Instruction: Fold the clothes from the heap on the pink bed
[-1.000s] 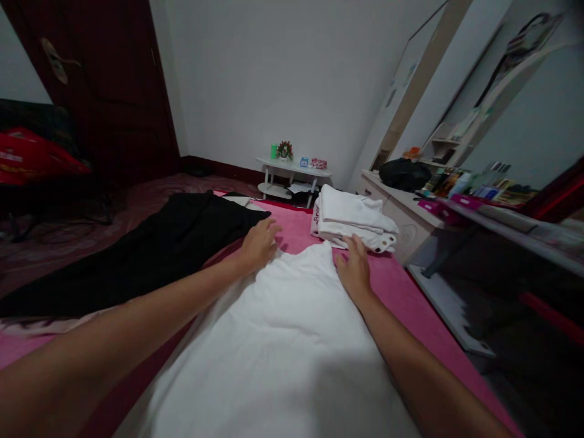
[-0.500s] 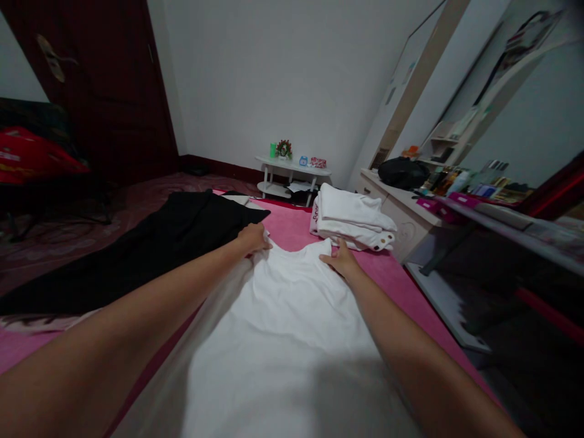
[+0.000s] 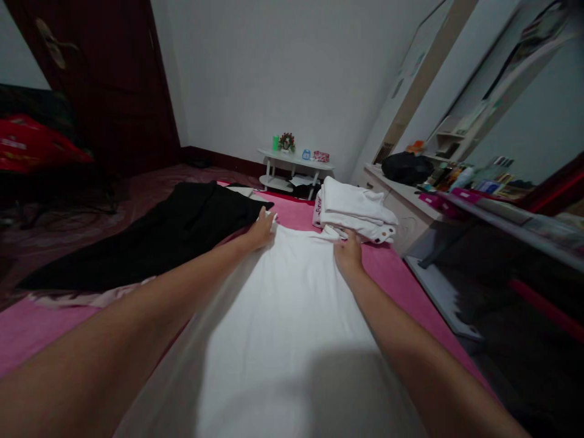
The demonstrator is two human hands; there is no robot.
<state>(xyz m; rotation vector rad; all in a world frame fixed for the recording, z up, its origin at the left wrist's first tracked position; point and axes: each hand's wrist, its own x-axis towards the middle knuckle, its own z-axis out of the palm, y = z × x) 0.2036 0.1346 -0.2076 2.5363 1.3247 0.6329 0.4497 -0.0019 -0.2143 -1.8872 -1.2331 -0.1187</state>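
A white garment (image 3: 292, 316) lies stretched out along the pink bed cover (image 3: 401, 286) in front of me. My left hand (image 3: 261, 230) is closed on its far left corner. My right hand (image 3: 349, 252) is closed on its far right corner, right beside a stack of folded white clothes (image 3: 353, 210). Both my arms reach forward over the garment.
A black garment (image 3: 168, 234) is spread on the bed to the left. A small white side table (image 3: 294, 167) stands by the far wall. A dresser (image 3: 410, 201) with a black bag and several bottles runs along the right. A dark door (image 3: 104, 79) is at the back left.
Both hands went from lying flat on the white garment to gripping its far corners, and have drawn that edge further away from me, towards the folded stack.
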